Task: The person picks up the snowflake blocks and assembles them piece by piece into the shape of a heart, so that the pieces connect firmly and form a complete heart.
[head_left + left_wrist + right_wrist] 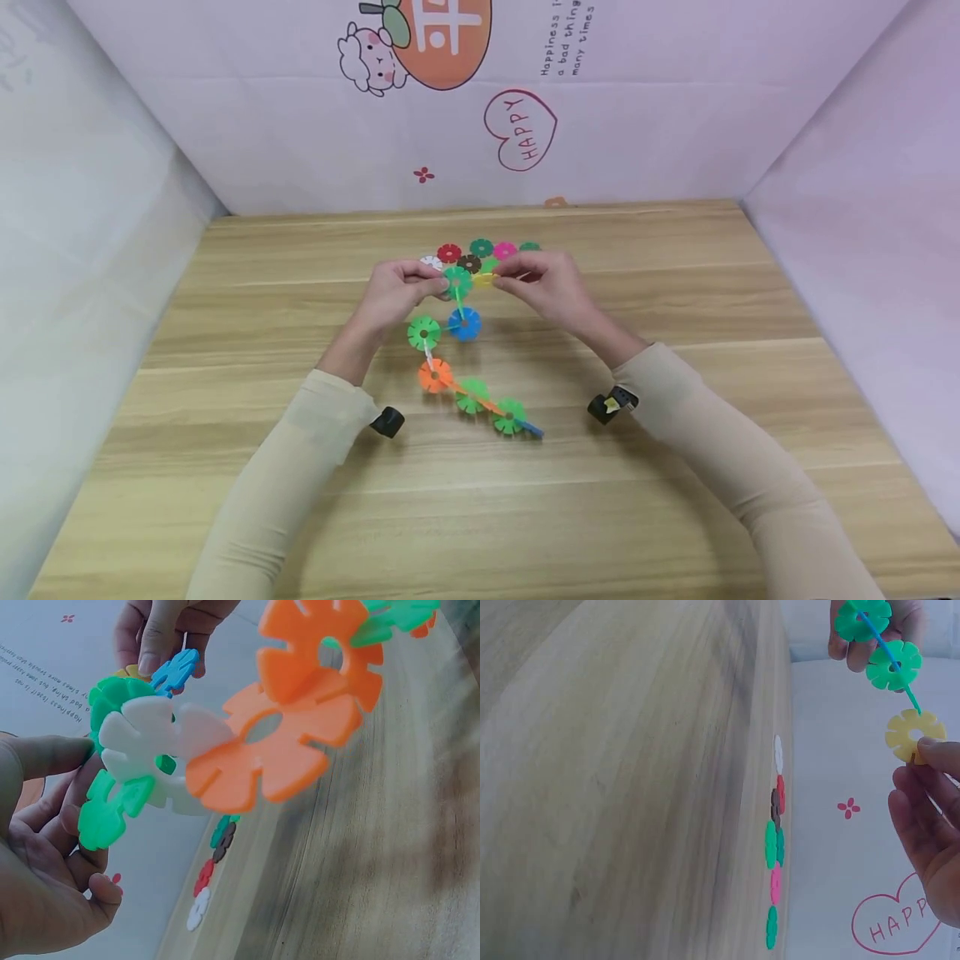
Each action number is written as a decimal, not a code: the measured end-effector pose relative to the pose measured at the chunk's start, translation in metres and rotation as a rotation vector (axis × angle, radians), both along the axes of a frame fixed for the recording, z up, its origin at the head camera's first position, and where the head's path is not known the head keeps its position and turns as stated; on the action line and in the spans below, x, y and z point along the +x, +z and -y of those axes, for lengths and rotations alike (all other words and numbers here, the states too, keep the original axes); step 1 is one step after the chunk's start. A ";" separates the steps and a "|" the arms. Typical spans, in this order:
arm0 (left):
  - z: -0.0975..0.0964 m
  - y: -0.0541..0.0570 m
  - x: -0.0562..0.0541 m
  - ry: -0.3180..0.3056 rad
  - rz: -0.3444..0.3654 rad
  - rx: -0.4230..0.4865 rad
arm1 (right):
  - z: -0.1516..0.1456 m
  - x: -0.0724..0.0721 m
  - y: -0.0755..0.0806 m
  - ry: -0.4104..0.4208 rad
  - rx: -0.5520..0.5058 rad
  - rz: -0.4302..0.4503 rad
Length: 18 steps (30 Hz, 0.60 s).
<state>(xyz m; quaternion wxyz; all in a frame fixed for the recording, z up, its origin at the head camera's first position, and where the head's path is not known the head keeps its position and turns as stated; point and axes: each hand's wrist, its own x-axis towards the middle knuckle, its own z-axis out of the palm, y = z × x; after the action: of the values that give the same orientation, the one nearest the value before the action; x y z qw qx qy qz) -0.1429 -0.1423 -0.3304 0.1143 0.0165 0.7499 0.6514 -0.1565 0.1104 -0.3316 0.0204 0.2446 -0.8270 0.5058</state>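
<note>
In the head view my left hand (396, 293) pinches a green notched disc (456, 282) at the upper end of a chain of slotted plastic discs. Below it hang a blue disc (464, 325), another green one, a white one (135, 735) seen nearly edge-on from above, and orange ones (255, 750). The chain's lower end has more green discs (510, 417) and a blue piece (531, 429). Between thumb and fingers, my right hand (553, 285) pinches a yellow disc (897, 733). In the right wrist view, its rim is right at the tip of an edge-on green disc.
Loose discs lie on the wooden table (300, 500) behind the hands: white (778, 754), red (449, 252), brown (469, 264), pink (505, 250) and several greens (482, 247). A printed white cloth (637, 125) rises at the table's back edge, with pale walls on both sides.
</note>
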 end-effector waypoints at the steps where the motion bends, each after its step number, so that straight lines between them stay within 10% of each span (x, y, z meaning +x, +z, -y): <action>1: 0.000 0.000 0.000 0.000 0.001 0.002 | 0.000 0.000 -0.001 0.000 0.003 -0.016; 18: 0.001 0.005 -0.001 -0.058 -0.009 0.015 | 0.007 0.003 -0.008 0.137 -0.014 -0.433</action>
<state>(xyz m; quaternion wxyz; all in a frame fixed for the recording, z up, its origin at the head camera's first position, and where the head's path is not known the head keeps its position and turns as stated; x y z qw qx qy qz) -0.1444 -0.1436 -0.3259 0.1296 0.0419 0.7447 0.6534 -0.1534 0.1032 -0.3399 0.1648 0.4029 -0.7813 0.4473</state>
